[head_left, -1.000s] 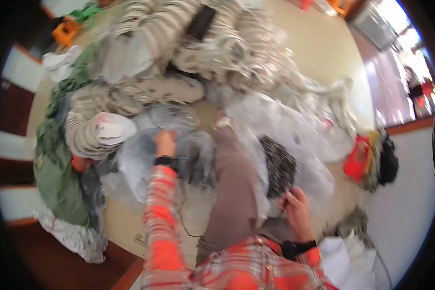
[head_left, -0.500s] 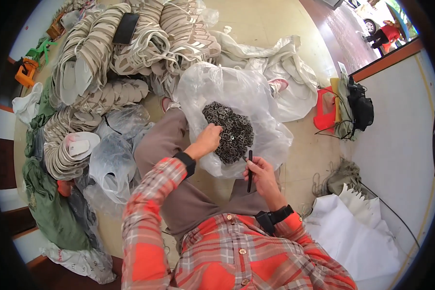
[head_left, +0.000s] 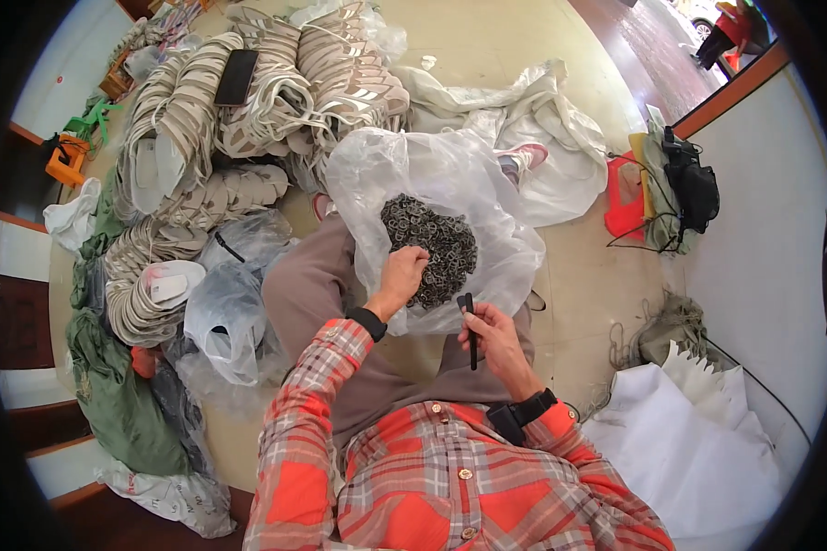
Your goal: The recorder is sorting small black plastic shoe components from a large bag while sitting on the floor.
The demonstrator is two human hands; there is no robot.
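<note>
Between my knees lies a clear plastic bag (head_left: 505, 211), spread wide around a heap of small dark metal buckles (head_left: 441, 243). My left hand (head_left: 402, 278) is at the heap's near left side with its fingertips pinched together. Whatever is between those fingertips is too small to make out. On the right, just off the bag's near edge, my right hand (head_left: 496, 338) grips a short black strap (head_left: 473, 354) between thumb and fingers. The strap stands roughly upright, and its upper end shows two dark tips side by side.
Stacked beige shoe uppers (head_left: 276, 101) fill the far left, with a black phone (head_left: 237, 77) on top. Clear plastic bags (head_left: 225, 317) lie by my left leg. To the right are a red plastic item (head_left: 623, 197), a black bag (head_left: 692, 188) and white sheet material (head_left: 675, 441).
My left hand has shifted slightly right and nearer along the heap. The strap's upper end now shows two tips instead of one. The whole view has shifted a little.
</note>
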